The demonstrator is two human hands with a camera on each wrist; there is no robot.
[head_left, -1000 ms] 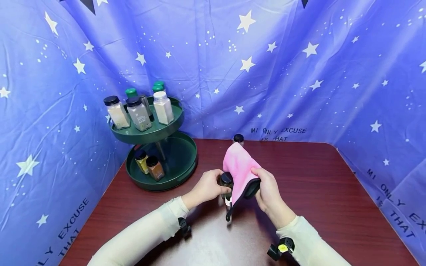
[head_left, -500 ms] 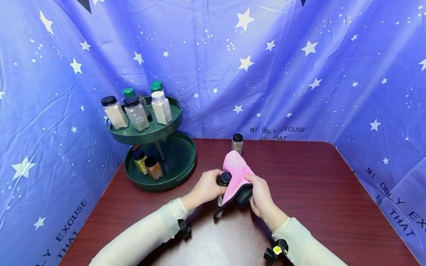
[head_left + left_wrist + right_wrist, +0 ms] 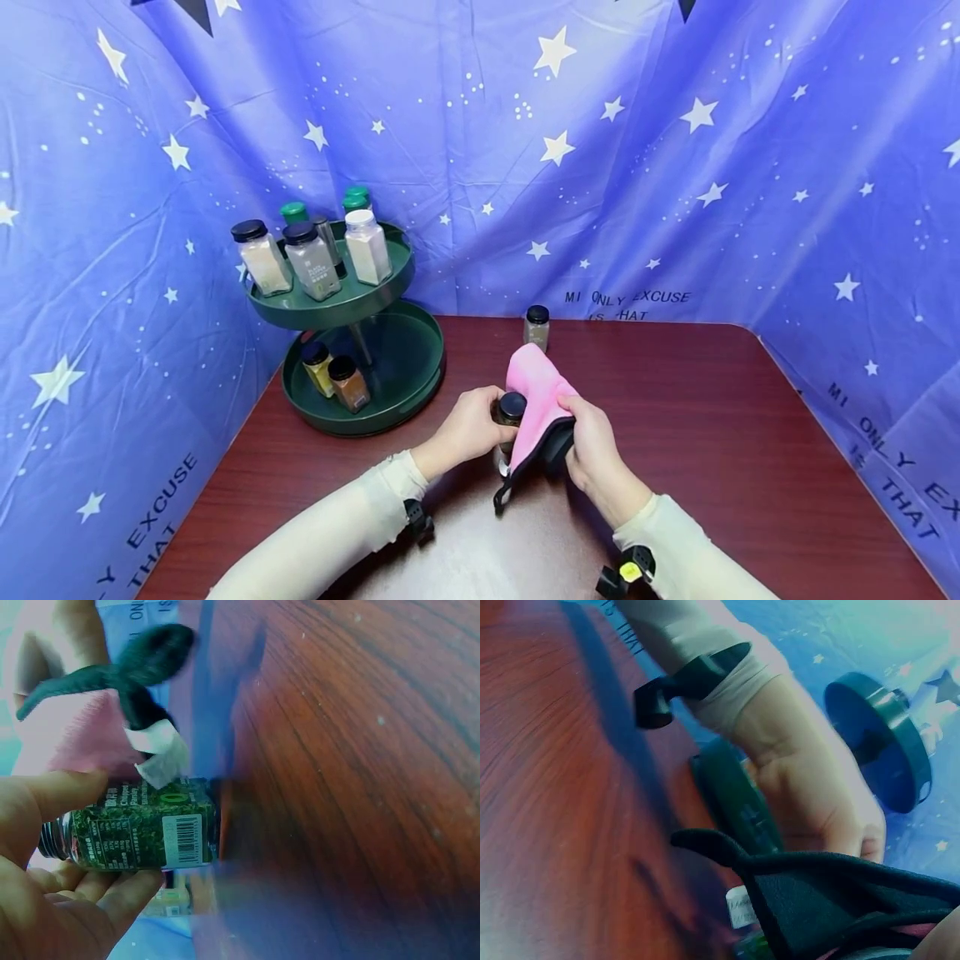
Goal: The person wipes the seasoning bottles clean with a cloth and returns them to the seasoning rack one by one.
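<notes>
In the head view my left hand (image 3: 465,427) grips a herb jar (image 3: 512,407) with a black lid. The left wrist view shows thumb and fingers around the parsley-labelled jar (image 3: 142,832), full of green flakes, its base close to the table. My right hand (image 3: 596,442) holds a pink mitt-like cloth (image 3: 531,396) with black edging, pinched by the thumb and pressed against the jar's right side. A black loop (image 3: 157,652) and white tag hang from it. The right wrist view shows the cloth's black inner side (image 3: 817,896), hiding most of the jar.
A green two-tier turntable rack (image 3: 341,417) stands at the left. Several jars are on its upper tier (image 3: 330,312), and a yellow jar (image 3: 318,371) and a brown jar (image 3: 349,385) on the lower. Another black-lidded jar (image 3: 536,329) stands behind the cloth on the table (image 3: 712,433).
My right hand has brought the pink cloth lower and slightly left, uncovering the jar at the back. The left hand keeps its hold on the herb jar, nearly still.
</notes>
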